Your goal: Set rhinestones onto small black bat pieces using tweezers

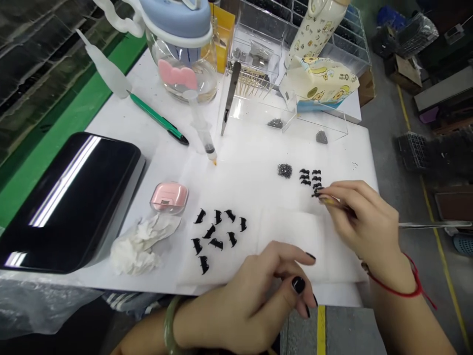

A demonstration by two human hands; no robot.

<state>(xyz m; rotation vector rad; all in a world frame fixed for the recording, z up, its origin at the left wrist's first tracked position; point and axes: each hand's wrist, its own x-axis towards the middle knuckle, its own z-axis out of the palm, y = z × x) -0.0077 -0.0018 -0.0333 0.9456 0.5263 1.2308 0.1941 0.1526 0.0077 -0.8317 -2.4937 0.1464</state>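
Observation:
My right hand (364, 217) is closed in a pinch around slim tweezers (436, 224), whose silver rear end sticks out behind the hand. At my right fingertips is a small black bat-shaped piece (316, 194), at the lower end of two short columns of similar bat pieces (305, 177); whether it is gripped or lies on the sheet I cannot tell. My left hand (266, 296) hovers palm-inward over the near edge, fingers loosely bent and apart, nothing in it. Left of it, several larger black bat pieces (216, 230) lie scattered on the white foam sheet (244, 182).
Dark bead piles (285, 170) lie beyond the bats. A syringe (204, 130), a green pen (158, 118) and a dark metal tool (231, 96) lie further back. At left are a black glossy box (70, 202), pink case (170, 196) and crumpled tissue (142, 244). A water jug (181, 64) stands behind.

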